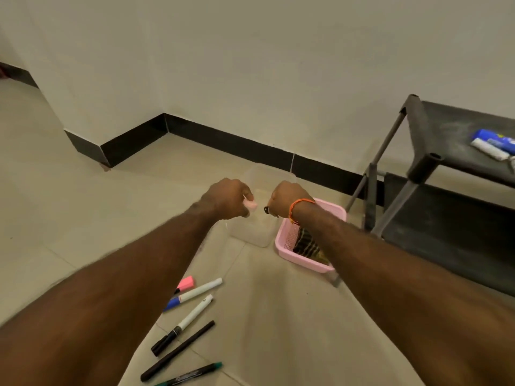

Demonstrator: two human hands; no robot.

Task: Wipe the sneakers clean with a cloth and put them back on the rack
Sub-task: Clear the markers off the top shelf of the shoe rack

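We are reaching both arms out over the tiled floor [83, 190], our hands hovering side by side above a clear plastic container [255, 229] that is standing near the black skirting. Our left hand [227, 199] is curling its fingers inward and pinching a small pale pink object [250, 204] at the fingertips; what that object is we cannot tell. Our right hand [285, 197], wearing an orange thread bracelet [299, 208] at the wrist, is also curling into a loose fist, and something small and dark [267, 210] is showing at its lower edge; whether the fingers are actually gripping it we cannot tell.

A dark striped cloth [306, 243] is lying in a pink basket [287, 246] just beside the clear container, partly hidden under our right forearm and apart from the fingers of both hands. The dark rack [434, 174] is standing against the wall to the right, with a blue tube [496, 140] and a white tube [489, 149] lying on its top shelf. No sneakers are showing in this view.

Nearer to us, several markers are lying loose on the floor between our forearms: a pink highlighter [185, 284], a white marker with a blue cap [192, 294], a white marker with a black cap [182, 324], a black pen [177, 351] and a green-capped marker [192, 374].
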